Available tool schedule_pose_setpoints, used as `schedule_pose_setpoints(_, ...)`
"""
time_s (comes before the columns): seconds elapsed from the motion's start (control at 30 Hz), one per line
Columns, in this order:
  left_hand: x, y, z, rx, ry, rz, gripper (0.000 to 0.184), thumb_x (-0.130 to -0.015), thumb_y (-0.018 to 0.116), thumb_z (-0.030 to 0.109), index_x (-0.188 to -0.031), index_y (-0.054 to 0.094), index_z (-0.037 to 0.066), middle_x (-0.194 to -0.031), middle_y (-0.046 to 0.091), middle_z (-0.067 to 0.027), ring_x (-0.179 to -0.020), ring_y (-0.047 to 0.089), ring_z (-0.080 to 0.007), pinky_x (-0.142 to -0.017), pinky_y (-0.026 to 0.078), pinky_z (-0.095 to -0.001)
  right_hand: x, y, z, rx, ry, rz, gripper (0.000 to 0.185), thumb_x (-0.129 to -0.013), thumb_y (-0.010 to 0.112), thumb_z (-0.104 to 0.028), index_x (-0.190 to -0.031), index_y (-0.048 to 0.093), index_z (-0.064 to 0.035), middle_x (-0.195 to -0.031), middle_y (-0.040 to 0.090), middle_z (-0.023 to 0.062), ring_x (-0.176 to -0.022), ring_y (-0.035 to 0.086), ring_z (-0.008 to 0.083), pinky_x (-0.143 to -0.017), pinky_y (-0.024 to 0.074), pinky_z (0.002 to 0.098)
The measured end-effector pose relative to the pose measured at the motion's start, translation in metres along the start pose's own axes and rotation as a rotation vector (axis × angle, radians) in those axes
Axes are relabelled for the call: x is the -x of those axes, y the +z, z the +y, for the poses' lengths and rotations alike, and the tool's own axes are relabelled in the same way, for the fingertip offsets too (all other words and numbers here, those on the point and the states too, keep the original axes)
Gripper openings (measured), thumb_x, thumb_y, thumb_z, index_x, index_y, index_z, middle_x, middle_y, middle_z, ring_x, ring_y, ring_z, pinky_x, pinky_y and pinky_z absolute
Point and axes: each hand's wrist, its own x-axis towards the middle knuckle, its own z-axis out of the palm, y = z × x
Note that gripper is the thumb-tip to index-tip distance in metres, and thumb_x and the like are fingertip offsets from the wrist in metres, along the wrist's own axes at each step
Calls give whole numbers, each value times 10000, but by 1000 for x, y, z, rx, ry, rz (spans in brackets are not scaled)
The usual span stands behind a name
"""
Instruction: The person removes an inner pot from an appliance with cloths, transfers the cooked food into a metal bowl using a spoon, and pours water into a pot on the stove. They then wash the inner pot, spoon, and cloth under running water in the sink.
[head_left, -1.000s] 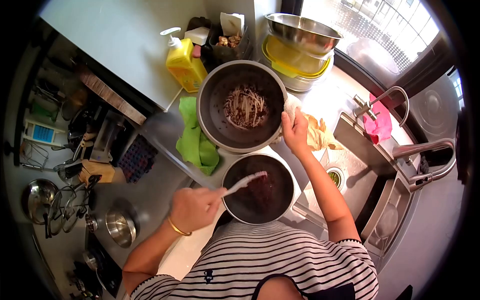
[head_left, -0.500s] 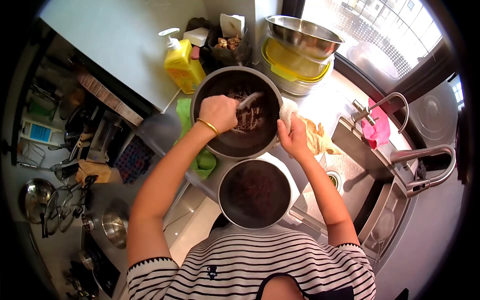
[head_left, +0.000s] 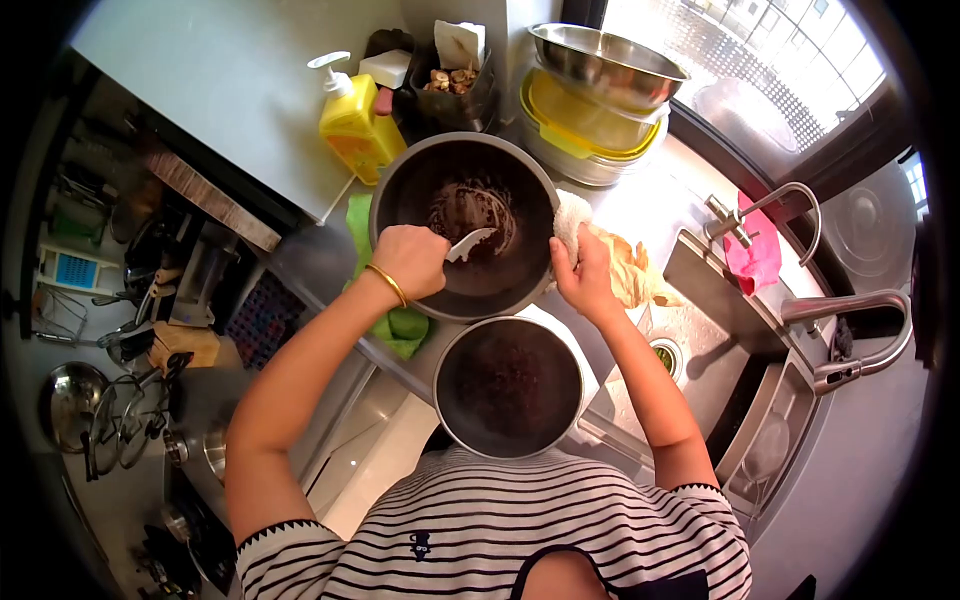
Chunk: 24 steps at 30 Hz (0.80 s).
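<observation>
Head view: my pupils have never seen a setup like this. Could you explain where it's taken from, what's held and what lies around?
There is no machine here, just a person's bare hands. The camera sits on their head, looking forward and down, so the striped shirt fills the bottom. The left hand has its grip around a pale scraper, inside a large pot. The right hand holds a pale cloth at that pot's rim. A second pot stands nearer the body. Around them are a green cloth, a yellow pump bottle and, to the right, a sink.
</observation>
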Motion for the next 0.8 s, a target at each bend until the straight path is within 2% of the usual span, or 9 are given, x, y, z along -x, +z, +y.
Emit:
schedule_pose_setpoints(0.13, -3, 3, -2, 112, -32, -42, 217, -716, 574, 185, -890, 694, 138, -687, 625, -146, -684, 618, -310, -627, 488, -423, 0, 3, -1, -40, -55, 10, 111, -795, 584, -40, -789, 481, 1, -628, 491, 170, -547, 491, 345, -493, 376, 376)
schedule_pose_setpoints(0.23, -2, 4, -12, 371, -15, -56, 244, -722, 592, 195, -934, 686, 119, -713, 629, -155, -713, 619, -314, -645, 485, -412, 0, 5, -1, -30, -43, 25, 114, -796, 583, -38, -785, 476, 1, -629, 487, 171, -544, 484, 347, -493, 376, 376)
schedule_pose_setpoints(0.33, -1, 9, -19, 613, 100, -56, 279, -718, 630, 179, -985, 672, 110, -655, 615, -140, -614, 622, -244, -586, 478, -359, 4, 7, 13, 9, -22, 46, 116, -799, 581, -39, -787, 474, 3, -624, 480, 172, -542, 479, 351, -492, 376, 374)
schedule_pose_setpoints(0.4, 3, -6, -15, 817, 23, -282, 279, -753, 629, 127, -1024, 656, 71, -566, 559, -84, -465, 539, -135, -462, 429, -278, 5, 8, 16, 4, -14, 47, 120, -801, 581, -40, -784, 470, 5, -622, 477, 173, -543, 477, 354, -491, 372, 373)
schedule_pose_setpoints(0.43, 3, -4, -16, 817, 22, -281, 279, -753, 629, 127, -1024, 656, 71, -566, 559, -84, -465, 539, -135, -462, 429, -278, 4, 9, 16, -2, -8, 49, 125, -802, 580, -41, -780, 466, 6, -620, 474, 174, -544, 475, 356, -489, 369, 371)
schedule_pose_setpoints(0.5, 3, -1, -19, 1253, -72, -447, 265, -807, 582, 86, -1060, 632, 28, -526, 493, -21, -402, 430, -54, -374, 344, -212, 1, 11, 10, -19, -24, 74, 128, -814, 570, -50, -776, 462, 7, -616, 472, 171, -540, 472, 347, -488, 367, 366)
schedule_pose_setpoints(0.6, 6, -1, -21, 1503, -79, -419, 255, -835, 545, 70, -1071, 618, 4, -530, 490, -4, -384, 405, -46, -347, 301, -193, 0, 9, 7, -67, 6, 78, 130, -838, 550, -69, -783, 465, 12, -615, 475, 165, -535, 467, 330, -493, 366, 356)
schedule_pose_setpoints(0.73, 28, -26, -25, 1477, -122, -350, 254, -829, 561, 91, -1061, 621, 5, -557, 510, -5, -412, 435, -53, -382, 337, -196, -2, 7, 16, -94, 178, -12, 134, -868, 527, -106, -820, 491, 14, -617, 478, 147, -535, 460, 269, -515, 375, 340)
schedule_pose_setpoints(0.8, 57, -49, -15, 1256, -55, -158, 271, -813, 587, 117, -1058, 623, 8, -579, 548, -37, -462, 475, -58, -428, 378, -222, -7, 11, 26, -158, 196, 4, 155, -873, 524, -129, -818, 496, 13, -621, 478, 139, -541, 454, 241, -518, 374, 330)
